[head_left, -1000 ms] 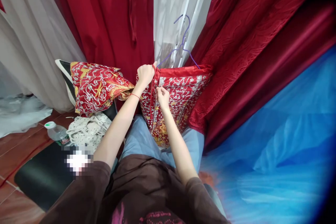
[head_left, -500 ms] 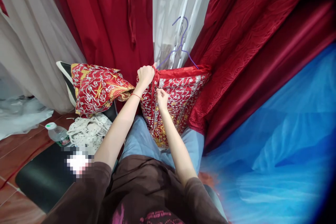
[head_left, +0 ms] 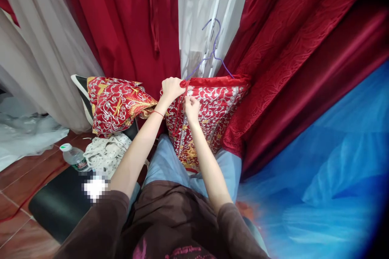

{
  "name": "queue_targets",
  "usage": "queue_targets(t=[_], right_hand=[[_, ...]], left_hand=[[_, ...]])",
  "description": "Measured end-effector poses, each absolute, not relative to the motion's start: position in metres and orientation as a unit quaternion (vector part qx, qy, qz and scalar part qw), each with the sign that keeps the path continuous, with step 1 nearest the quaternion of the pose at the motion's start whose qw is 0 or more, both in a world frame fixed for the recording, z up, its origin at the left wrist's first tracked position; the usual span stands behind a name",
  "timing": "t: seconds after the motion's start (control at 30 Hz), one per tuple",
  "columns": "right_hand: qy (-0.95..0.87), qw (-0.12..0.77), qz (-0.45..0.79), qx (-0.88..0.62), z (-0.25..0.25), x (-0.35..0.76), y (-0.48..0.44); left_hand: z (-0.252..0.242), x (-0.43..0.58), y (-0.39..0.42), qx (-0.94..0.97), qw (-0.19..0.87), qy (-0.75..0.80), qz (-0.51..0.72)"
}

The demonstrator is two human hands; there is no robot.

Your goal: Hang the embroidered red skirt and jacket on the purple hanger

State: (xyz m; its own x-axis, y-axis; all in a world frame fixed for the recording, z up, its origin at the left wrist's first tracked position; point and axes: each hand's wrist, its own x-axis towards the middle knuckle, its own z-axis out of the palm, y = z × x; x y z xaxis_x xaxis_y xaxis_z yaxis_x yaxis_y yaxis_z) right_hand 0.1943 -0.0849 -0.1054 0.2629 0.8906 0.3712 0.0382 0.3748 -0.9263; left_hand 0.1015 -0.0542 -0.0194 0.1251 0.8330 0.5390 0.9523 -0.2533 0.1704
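In front of my legs hangs a red embroidered skirt (head_left: 212,105), patterned in silver and gold, with a plain red waistband along its top. A purple wire hanger (head_left: 215,46) sticks up out of the waistband. My left hand (head_left: 173,89) is closed on the waistband's left end, where red cloth bunches at the thumb. Narrow red ties dangle just below that hand. Lower and to the right, my right hand (head_left: 192,107) is curled at the skirt's front near a silver band; what its fingertips pinch, if anything, is hidden.
Left, a second red embroidered garment (head_left: 118,105) lies over a black-and-white chair back (head_left: 80,89). A plastic bottle (head_left: 73,156), dotted white cloth (head_left: 107,153) and black seat (head_left: 57,202) are nearer. Red drapes (head_left: 133,16) hang behind; blue tulle (head_left: 319,170) spreads at right.
My left hand has turned slightly, and red cloth now shows bunched at its thumb. My right hand has moved up a little toward the waistband. The whole view has shifted slightly.
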Motion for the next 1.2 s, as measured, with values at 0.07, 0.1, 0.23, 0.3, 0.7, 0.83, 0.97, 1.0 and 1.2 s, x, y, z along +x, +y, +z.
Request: queue_targets(t=[0.07, 0.1, 0.23, 0.3, 0.7, 0.83, 0.97, 1.0, 1.2], right_hand=[[-0.523, 0.647, 0.279, -0.479, -0.119, 0.196, -0.086], [-0.528, 0.645, 0.258, -0.488, -0.126, 0.196, -0.087], [-0.543, 0.628, 0.209, -0.517, -0.153, 0.199, -0.091], [-0.547, 0.599, 0.205, -0.548, -0.168, 0.200, -0.093], [-0.611, 0.412, 0.249, -0.629, -0.205, 0.215, -0.134], [-0.691, 0.293, 0.280, -0.599, -0.147, 0.246, -0.129], [-0.737, 0.267, 0.170, -0.597, -0.069, 0.272, -0.126], [-0.733, 0.285, 0.105, -0.608, -0.052, 0.276, -0.124], [-0.741, 0.186, -0.259, -0.591, -0.015, 0.308, -0.087]], left_hand=[[-0.024, 0.105, -0.052, -0.735, 0.104, -0.607, -0.282], [-0.025, 0.106, -0.050, -0.733, 0.101, -0.608, -0.286], [-0.028, 0.109, -0.048, -0.732, 0.094, -0.608, -0.292], [-0.028, 0.108, -0.047, -0.734, 0.097, -0.608, -0.288], [-0.028, 0.101, -0.044, -0.748, 0.101, -0.588, -0.290], [-0.023, 0.093, -0.046, -0.764, 0.100, -0.571, -0.282], [-0.023, 0.086, -0.046, -0.782, 0.108, -0.551, -0.270], [-0.024, 0.086, -0.045, -0.782, 0.109, -0.550, -0.271], [-0.033, 0.086, -0.046, -0.774, 0.101, -0.546, -0.305]])
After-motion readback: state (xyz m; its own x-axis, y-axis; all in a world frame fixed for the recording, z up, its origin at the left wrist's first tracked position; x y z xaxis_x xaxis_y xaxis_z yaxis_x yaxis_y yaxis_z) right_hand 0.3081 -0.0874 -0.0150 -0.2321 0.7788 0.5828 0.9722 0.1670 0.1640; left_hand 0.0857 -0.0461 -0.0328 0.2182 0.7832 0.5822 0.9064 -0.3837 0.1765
